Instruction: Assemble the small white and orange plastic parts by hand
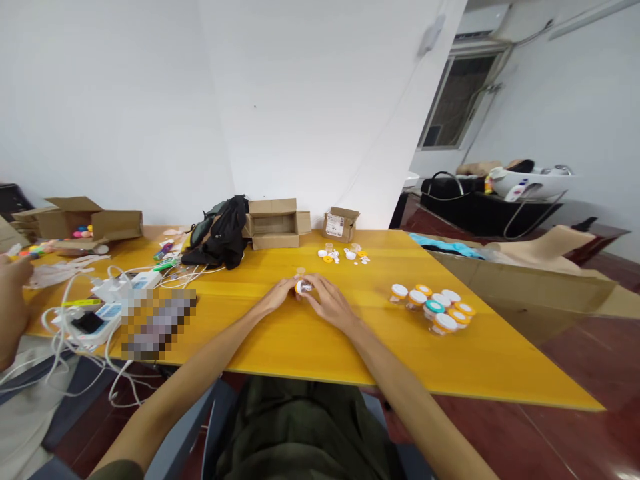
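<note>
"As the head camera looks down over the yellow-brown counter [360, 363], where is the small jar [303, 287]?"

"Between two bare hands: the left hand [278, 295] grasps its left side, and the right hand [329, 303] curls its fingers around the other, near the white-and-orange lid."

"And around the small jar?"

"White and orange parts [327, 259] lie scattered beyond it, with an open cardboard box [274, 241] farther back. Lidded jars [435, 307], one topped in teal, cluster to its right; a black bag [220, 233] slumps beyond it to the left."
</note>
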Tool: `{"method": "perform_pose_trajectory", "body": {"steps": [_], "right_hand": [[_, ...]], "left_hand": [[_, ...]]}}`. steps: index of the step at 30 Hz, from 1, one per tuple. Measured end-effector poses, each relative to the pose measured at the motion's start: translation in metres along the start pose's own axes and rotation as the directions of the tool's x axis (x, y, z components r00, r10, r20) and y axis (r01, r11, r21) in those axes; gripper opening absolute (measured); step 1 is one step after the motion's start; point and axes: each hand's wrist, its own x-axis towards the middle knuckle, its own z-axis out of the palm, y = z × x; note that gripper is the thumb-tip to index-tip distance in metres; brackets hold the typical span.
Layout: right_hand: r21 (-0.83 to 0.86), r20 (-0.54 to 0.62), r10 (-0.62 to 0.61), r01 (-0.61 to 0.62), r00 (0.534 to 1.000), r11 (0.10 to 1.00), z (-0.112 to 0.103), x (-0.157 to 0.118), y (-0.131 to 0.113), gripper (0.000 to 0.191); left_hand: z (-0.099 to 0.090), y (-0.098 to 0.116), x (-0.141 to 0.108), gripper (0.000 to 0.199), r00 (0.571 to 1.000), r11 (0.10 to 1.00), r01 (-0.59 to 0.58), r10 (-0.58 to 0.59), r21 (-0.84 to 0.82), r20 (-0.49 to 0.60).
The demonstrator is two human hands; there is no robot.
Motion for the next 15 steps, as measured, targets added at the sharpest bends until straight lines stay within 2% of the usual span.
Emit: {"method": "perform_pose_trajectory", "body": {"steps": [3, 6, 11, 15], "right_hand": [[-0.001, -0.010, 0.004, -0.004, 1.000, 1.000, 0.0010, -0.0003, 0.0015, 0.032], [0.013, -0.032, 0.063, -0.063, 0.997, 0.998, 0.0019, 0.0005, 0.0028, 0.034], [0.048, -0.029, 0.131, -0.129, 0.991, 0.990, 0.0030, 0.0028, 0.0028, 0.035], [0.035, -0.060, 0.189, -0.187, 0.980, 0.982, 0.0058, 0.0026, 0.0080, 0.045]], "left_hand": [[0.0011, -0.0014, 0.0007, 0.053, 1.000, 0.999, -0.002, 0.001, -0.048, -0.012], [0.0028, -0.0013, 0.0010, 0.044, 0.999, 0.984, -0.026, 0.020, -0.175, -0.041], [0.0029, 0.0013, 0.0011, 0.038, 1.000, 0.962, -0.024, 0.026, -0.272, 0.004], [-0.0002, 0.0031, 0.0021, 0.032, 0.994, 0.947, -0.011, -0.026, -0.320, -0.110]]}}
